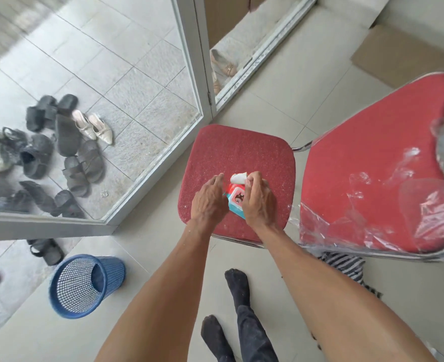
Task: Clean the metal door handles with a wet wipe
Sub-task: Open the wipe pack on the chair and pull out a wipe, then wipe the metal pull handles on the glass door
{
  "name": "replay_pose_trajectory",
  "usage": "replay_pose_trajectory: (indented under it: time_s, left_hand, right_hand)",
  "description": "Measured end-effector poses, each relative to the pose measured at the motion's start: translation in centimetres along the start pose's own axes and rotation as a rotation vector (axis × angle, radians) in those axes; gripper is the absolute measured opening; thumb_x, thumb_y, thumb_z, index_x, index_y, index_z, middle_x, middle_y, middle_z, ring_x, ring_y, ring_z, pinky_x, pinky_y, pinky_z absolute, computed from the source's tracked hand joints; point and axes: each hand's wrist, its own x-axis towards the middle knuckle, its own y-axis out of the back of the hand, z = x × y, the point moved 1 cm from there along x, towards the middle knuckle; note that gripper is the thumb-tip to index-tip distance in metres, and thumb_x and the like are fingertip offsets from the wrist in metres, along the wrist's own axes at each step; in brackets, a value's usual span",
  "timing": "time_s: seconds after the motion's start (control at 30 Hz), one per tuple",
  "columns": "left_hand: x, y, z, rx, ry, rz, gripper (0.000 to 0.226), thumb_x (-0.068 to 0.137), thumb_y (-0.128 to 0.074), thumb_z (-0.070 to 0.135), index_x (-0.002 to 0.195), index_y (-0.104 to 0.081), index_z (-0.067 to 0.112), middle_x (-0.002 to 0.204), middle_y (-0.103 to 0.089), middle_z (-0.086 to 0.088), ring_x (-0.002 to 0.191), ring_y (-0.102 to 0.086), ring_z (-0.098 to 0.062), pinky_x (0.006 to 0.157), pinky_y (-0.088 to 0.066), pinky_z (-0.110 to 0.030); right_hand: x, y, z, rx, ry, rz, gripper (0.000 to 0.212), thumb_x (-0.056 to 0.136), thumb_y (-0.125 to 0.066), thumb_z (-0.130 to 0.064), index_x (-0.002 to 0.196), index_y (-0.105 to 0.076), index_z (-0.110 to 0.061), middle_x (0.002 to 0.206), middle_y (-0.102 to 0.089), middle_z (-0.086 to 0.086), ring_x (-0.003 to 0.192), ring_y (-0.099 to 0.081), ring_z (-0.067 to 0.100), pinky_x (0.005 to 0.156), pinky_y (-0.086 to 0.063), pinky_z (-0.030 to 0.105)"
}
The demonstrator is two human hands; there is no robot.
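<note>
A red and teal wet wipe pack [237, 198] lies on the seat of a red chair [241, 150]. My left hand [209, 201] rests on the pack's left side, holding it down. My right hand [257, 198] pinches a white wipe [238, 178] that sticks up out of the pack's top. No door handle is in view; only the lower part of a white-framed glass door [187, 56] shows at the upper middle.
The chair's red backrest [372, 163], partly wrapped in torn clear plastic, stands at the right. A blue mesh waste basket [85, 286] lies tipped on the floor at lower left. Several shoes and sandals [46, 155] lie outside the glass. My socked feet [236, 288] are below.
</note>
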Motion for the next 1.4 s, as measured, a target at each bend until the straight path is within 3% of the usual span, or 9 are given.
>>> replay_pose_trajectory:
  time_s: [0.1,0.23,0.37,0.43,0.57,0.8,0.9,1.1,1.4]
  left_hand:
    - [-0.4,4.1,1.1,0.005,0.000,0.026,0.063,0.097,-0.055,0.013,0.153,-0.028,0.015,0.150,-0.047,-0.012,0.132,-0.052,-0.028,0.103,-0.048,-0.038]
    - [-2.0,10.2,2.8,0.001,-0.032,0.094,0.063,0.095,-0.056,0.013,0.152,-0.030,0.019,0.140,-0.055,-0.013,0.119,-0.060,-0.029,0.092,-0.054,-0.041]
    - [-3.4,16.1,4.5,-0.017,-0.056,0.157,0.056,0.095,-0.055,0.016,0.147,-0.034,0.023,0.119,-0.066,-0.012,0.097,-0.066,-0.029,0.081,-0.057,-0.042]
    - [-4.4,19.6,5.2,-0.056,-0.060,0.217,0.052,0.097,-0.054,0.018,0.146,-0.035,0.025,0.116,-0.068,-0.012,0.099,-0.066,-0.028,0.081,-0.056,-0.039]
    - [-6.6,26.3,6.2,-0.119,-0.082,0.341,0.055,0.097,-0.054,0.016,0.148,-0.036,0.021,0.127,-0.066,-0.012,0.114,-0.062,-0.031,0.091,-0.051,-0.044]
    - [-12.5,39.7,5.6,-0.251,-0.075,0.586,0.047,0.094,-0.046,0.010,0.138,-0.052,0.023,0.127,-0.067,-0.010,0.120,-0.061,-0.027,0.099,-0.049,-0.042]
    - [-15.1,44.6,5.2,-0.309,-0.081,0.712,0.045,0.092,-0.047,0.008,0.133,-0.058,0.021,0.123,-0.070,-0.008,0.115,-0.064,-0.025,0.098,-0.051,-0.038]
    - [-21.1,53.3,3.3,-0.416,-0.083,0.923,0.036,0.092,-0.050,0.010,0.122,-0.068,0.018,0.117,-0.073,-0.007,0.104,-0.070,-0.019,0.087,-0.056,-0.030]
    - [-29.6,60.9,-0.9,-0.396,-0.043,1.152,0.018,0.091,-0.064,0.026,0.100,-0.076,0.017,0.088,-0.079,-0.004,0.079,-0.075,-0.012,0.074,-0.060,-0.028]
  right_hand:
    - [1.3,2.7,-3.5,0.032,0.042,0.040,0.017,0.106,-0.044,-0.016,0.100,-0.055,-0.006,0.080,-0.064,0.007,0.063,-0.051,0.016,0.047,-0.022,0.018]
    - [2.6,6.6,-8.4,0.100,0.097,0.077,0.018,0.106,-0.043,-0.015,0.099,-0.055,-0.003,0.080,-0.063,0.010,0.060,-0.047,0.015,0.049,-0.029,0.024]
    - [3.8,10.0,-13.5,0.134,0.158,0.122,0.018,0.107,-0.042,-0.016,0.101,-0.054,-0.005,0.080,-0.065,0.011,0.059,-0.047,0.014,0.048,-0.021,0.017]
    - [4.1,12.1,-16.8,0.163,0.228,0.158,0.014,0.106,-0.042,-0.016,0.100,-0.051,-0.009,0.080,-0.066,0.010,0.060,-0.049,0.015,0.048,-0.021,0.014]
    - [4.9,15.4,-22.1,0.185,0.322,0.200,0.010,0.106,-0.047,-0.018,0.102,-0.052,-0.010,0.090,-0.069,0.011,0.076,-0.065,0.027,0.056,-0.039,0.026]
    - [5.2,21.4,-34.4,0.263,0.493,0.264,0.011,0.105,-0.040,-0.024,0.105,-0.047,-0.016,0.099,-0.069,0.009,0.089,-0.066,0.031,0.065,-0.048,0.036]
    - [4.9,23.4,-39.8,0.311,0.577,0.323,0.002,0.103,-0.044,-0.021,0.104,-0.042,-0.021,0.097,-0.070,0.008,0.088,-0.066,0.032,0.064,-0.050,0.036]
    - [2.7,26.8,-49.6,0.405,0.700,0.383,0.006,0.104,-0.046,-0.024,0.106,-0.041,-0.021,0.097,-0.070,0.009,0.088,-0.067,0.030,0.066,-0.056,0.041]
    - [-1.6,29.2,-60.3,0.616,0.844,0.305,0.012,0.102,-0.052,-0.021,0.105,-0.055,-0.010,0.098,-0.070,0.006,0.089,-0.067,0.028,0.071,-0.046,0.031]
